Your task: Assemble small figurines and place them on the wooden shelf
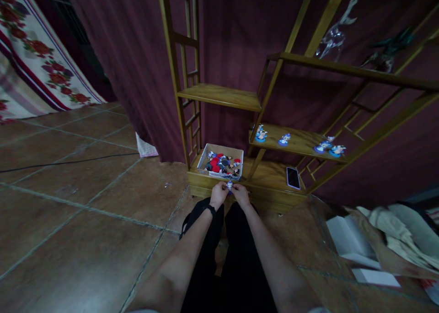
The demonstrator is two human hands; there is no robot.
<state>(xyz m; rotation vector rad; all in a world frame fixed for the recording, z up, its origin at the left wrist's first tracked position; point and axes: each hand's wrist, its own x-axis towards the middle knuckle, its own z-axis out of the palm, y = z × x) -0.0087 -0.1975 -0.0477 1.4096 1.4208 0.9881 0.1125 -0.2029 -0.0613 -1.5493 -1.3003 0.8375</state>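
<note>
A small purple and white figurine point(229, 185) is held upright between my two hands, just in front of a cardboard box. My left hand point(218, 194) pinches it from the left, and my right hand point(241, 195) grips its right side. The box point(202, 159) stands on the wooden shelf's low base and holds several small figurines with red and dark round bases. On the middle shelf to the right stand more figurines: a blue one point(261, 134), a purple and white one point(284, 140) and a group point(324, 146) near the right end.
A phone point(293, 178) lies on the base of the wooden shelf unit point(219, 95). Higher up stand a glass ornament point(331, 43) and a dark green ornament point(386, 50). White box pieces point(353, 240) and cloth lie on the floor at right. A cable point(68, 162) crosses the tiles at left.
</note>
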